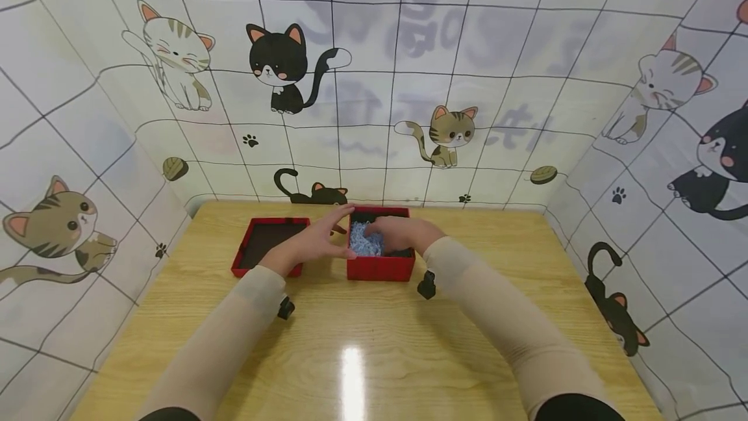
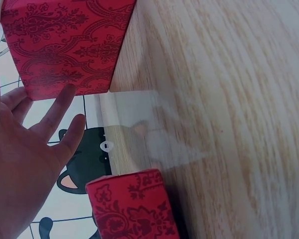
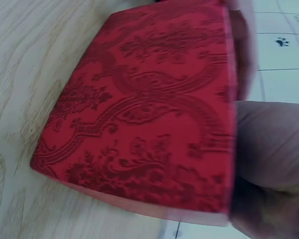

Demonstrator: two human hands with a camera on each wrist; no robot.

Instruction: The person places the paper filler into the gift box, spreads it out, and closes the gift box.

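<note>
A red patterned box (image 1: 381,269) stands uncovered near the back of the table, with blue shredded paper (image 1: 361,242) inside its dark interior. My right hand (image 1: 406,232) reaches over the right wall into the paper, its fingertips hidden there; I cannot tell whether they grip any. In the right wrist view, the box wall (image 3: 139,109) covers most of that hand. At the box's left side is my left hand (image 1: 312,240), thumb by the front corner and fingers by the back one. The left wrist view shows its fingers (image 2: 57,109) spread, the tips overlapping the box's lower edge.
Left of the box, partly behind my left hand, lies a shallow red lid (image 1: 241,256) with its dark inside up. Both rest on a pale wooden table (image 1: 386,323). White cat-print sheeting (image 1: 374,102) rises behind the table and along both sides.
</note>
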